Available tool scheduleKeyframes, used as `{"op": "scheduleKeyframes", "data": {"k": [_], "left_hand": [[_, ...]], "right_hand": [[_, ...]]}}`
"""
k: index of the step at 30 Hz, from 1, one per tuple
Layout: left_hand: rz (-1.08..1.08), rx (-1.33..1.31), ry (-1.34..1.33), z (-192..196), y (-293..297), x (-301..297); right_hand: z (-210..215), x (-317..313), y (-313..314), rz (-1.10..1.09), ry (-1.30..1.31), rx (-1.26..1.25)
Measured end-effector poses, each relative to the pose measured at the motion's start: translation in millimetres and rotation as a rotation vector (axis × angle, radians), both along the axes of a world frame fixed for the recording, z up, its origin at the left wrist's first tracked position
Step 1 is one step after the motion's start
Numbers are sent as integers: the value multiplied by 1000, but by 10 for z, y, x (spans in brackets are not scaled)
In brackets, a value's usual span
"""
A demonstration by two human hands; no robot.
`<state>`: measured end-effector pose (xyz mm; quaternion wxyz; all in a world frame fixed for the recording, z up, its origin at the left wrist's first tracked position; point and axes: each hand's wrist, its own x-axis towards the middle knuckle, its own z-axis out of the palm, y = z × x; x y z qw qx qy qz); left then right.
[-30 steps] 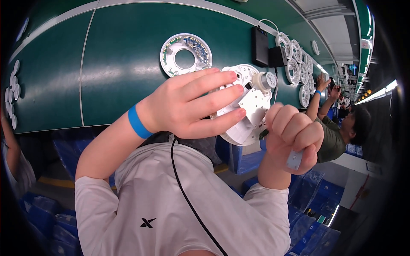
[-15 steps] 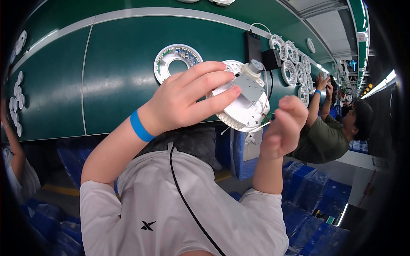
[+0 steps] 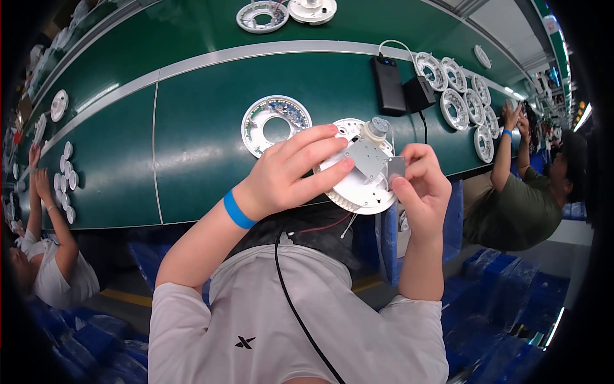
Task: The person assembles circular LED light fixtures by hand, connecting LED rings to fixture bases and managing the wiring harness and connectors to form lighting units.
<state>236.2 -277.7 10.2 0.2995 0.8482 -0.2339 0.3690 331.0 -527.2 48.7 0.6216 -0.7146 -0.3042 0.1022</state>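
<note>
At the table's near edge, my left hand (image 3: 291,169) grips a white round housing (image 3: 358,191), its fingers spread over the top. A square grey metal plate (image 3: 369,158) with small holes lies on the housing, beside a small cylindrical motor (image 3: 378,127). Between its thumb and fingers, my right hand (image 3: 425,185) pinches a small flat grey plate (image 3: 396,167) at the housing's right side. Thin wires hang below the housing. Just behind my left hand, a white ring with a circuit board (image 3: 254,128) rests on the green table (image 3: 204,141).
A black power bank (image 3: 389,86) and a black box (image 3: 419,95) joined by cables stand behind the housing. Several white rings (image 3: 454,109) sit at the right, and small white round parts (image 3: 66,168) at the left. Co-workers sit on both sides; a metal strip (image 3: 256,52) crosses the table.
My right hand has moved up to the housing's right side, and a small grey plate now shows in its fingers. My left hand keeps its grip. The whole view has shifted.
</note>
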Motion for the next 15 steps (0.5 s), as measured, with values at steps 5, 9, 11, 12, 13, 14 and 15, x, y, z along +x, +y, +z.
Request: {"op": "scheduleKeyframes", "data": {"k": [5, 9, 11, 12, 13, 14, 15], "left_hand": [[4, -135, 71, -71, -52, 185], [-1, -292, 221, -59, -139, 288], [-44, -552, 400, -88, -212, 301], [-48, -549, 401, -96, -236, 303], [-90, -597, 500, -102, -256, 301], [-127, -644, 600, -108, -271, 285], [-125, -666, 669, -84, -312, 275]], "right_hand": [[-119, 167, -158, -4, 17, 94], [-279, 292, -248, 19, -181, 153], [-257, 313, -244, 10, -249, 76], [-233, 319, -224, 10, -316, -7], [-187, 335, -196, -2, -359, -31], [-157, 384, -186, -1, -359, -29], [-122, 443, -171, 59, -418, -70]]}}
